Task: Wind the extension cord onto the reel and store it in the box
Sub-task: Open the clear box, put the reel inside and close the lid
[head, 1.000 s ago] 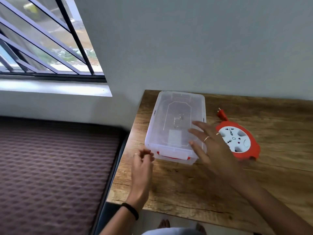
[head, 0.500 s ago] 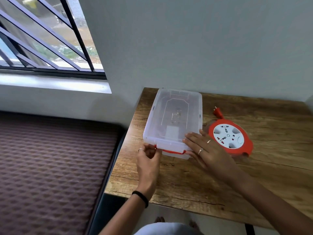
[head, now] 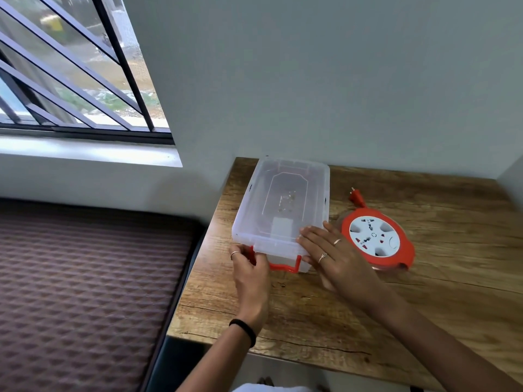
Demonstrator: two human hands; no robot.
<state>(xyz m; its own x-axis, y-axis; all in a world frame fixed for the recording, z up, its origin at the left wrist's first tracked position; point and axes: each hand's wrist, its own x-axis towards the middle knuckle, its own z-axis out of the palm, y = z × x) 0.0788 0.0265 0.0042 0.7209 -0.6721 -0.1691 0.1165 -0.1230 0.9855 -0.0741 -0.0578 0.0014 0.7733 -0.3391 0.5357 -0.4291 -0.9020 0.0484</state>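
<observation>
Hands [head: 294,261] on clear box [head: 283,205], red latch [head: 283,265], red-white reel [head: 376,239] beside

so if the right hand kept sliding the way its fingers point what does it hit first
Nothing new: the right hand already lies flat on the clear box lid, fingers aimed up-left. Going on, it would probably just cross the lid; the way looks free.

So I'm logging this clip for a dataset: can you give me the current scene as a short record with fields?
surface: wooden table
box: clear plastic box, lid on, at the table's left end near the wall
latch: red latch on the near end
reel: red cord reel lying flat, right of the box, outside it
plug: red plug sticking out behind the reel
left hand: fingers at the latch
right hand: flat on the lid's near right corner
</observation>
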